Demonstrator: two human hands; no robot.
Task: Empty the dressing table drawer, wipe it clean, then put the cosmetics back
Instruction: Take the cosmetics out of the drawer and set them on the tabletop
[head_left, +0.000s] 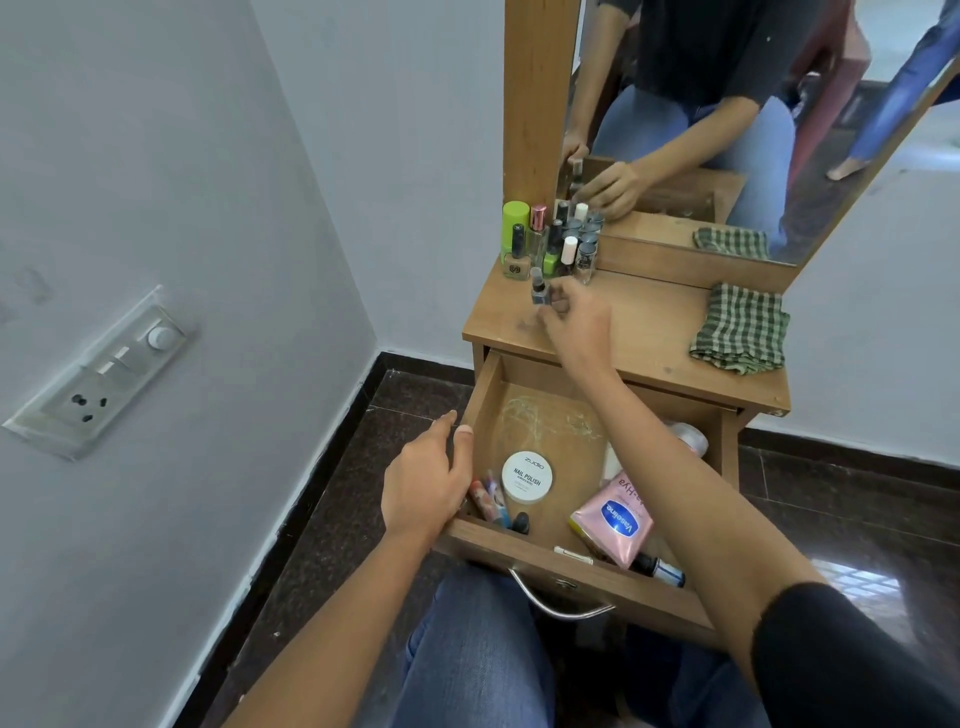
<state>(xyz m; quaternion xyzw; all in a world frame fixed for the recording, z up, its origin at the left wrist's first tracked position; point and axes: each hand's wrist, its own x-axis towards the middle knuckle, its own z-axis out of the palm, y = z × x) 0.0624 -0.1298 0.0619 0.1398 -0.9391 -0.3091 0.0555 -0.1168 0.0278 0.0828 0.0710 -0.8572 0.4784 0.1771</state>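
Note:
The wooden drawer (485, 410) is pulled open below the dressing table top (654, 332). Inside lie a white nail polish remover tub (526, 476), a pink Vaseline tube (613, 519), some lip balm sticks (491, 499) and a small dark-capped bottle (662, 569). My left hand (426, 478) grips the drawer's left wall. My right hand (576, 317) reaches over the table top and pinches a small nail polish bottle (538, 292) standing on it. Several bottles (550, 244) are clustered at the table's back left corner.
A folded green checked cloth (740, 330) lies on the right of the table top. A mirror (727, 104) stands behind. Grey walls meet at the left, with a switch panel (98, 374). Dark tiled floor surrounds the table; my knees sit under the drawer handle (558, 605).

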